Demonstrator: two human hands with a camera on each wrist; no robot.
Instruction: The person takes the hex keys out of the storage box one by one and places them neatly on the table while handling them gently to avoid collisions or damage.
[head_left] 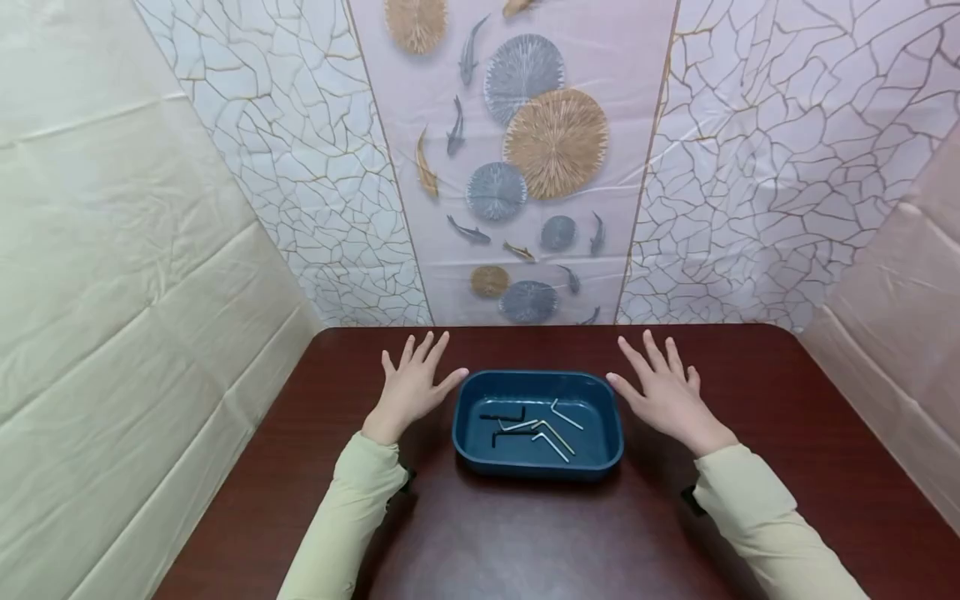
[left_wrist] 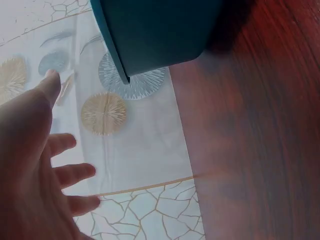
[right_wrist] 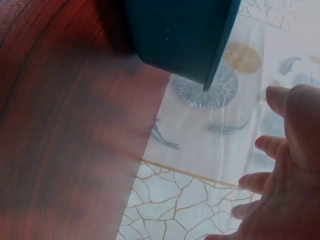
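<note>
A dark blue tray (head_left: 537,472) stands on the table between my two hands. Several L-shaped hex keys lie loose on its floor, among them an upper black hex key (head_left: 501,417), a silver hex key (head_left: 567,416) at the right and a brass-toned one (head_left: 558,437). My left hand (head_left: 405,397) hovers by the tray's left end, fingers spread, thumb tip close to the rim. At the right end, my right hand (head_left: 670,402) is held likewise, holding nothing. Both wrist views show the tray's outer wall (left_wrist: 155,37) above straight, spread fingers.
The dark red wooden table (head_left: 510,542) extends around the tray. Behind it hangs a patterned cloth wall (head_left: 525,250); plain padded panels rise at the left (head_left: 150,292) and right (head_left: 892,333). A dark wrist strap shows at each cuff.
</note>
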